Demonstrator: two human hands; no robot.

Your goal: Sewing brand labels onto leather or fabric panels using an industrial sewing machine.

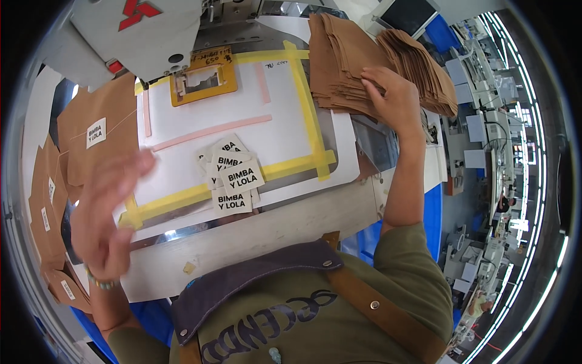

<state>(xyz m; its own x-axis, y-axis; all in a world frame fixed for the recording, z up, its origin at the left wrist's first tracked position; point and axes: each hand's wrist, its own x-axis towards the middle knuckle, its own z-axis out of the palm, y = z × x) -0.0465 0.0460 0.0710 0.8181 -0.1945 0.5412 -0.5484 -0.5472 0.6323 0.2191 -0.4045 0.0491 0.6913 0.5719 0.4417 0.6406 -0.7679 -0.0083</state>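
Observation:
My right hand (pixel 394 100) is at the right edge of a stack of flat brown pieces (pixel 339 60), thumb and fingers pinched at the upper pieces. Blurred by motion, my left hand (pixel 109 209) hovers at the left of the white work sheet (pixel 212 115), fingers apart and nothing seen in them. Beyond it lies a brown piece with a white label (pixel 96 133) on it. A loose pile of white labels with black print (pixel 242 176) rests at the sheet's near edge. The yellow frame (pixel 204 84) of the sewing machine sits at the far side.
The sewing machine head (pixel 133 42) overhangs the far left. Yellow tape (pixel 306 103) and pink strips (pixel 212 132) mark the sheet. More brown pieces (pixel 418 70) fan out at the right, and labelled ones (pixel 45 200) hang at the left. A dark screen (pixel 407 15) stands behind.

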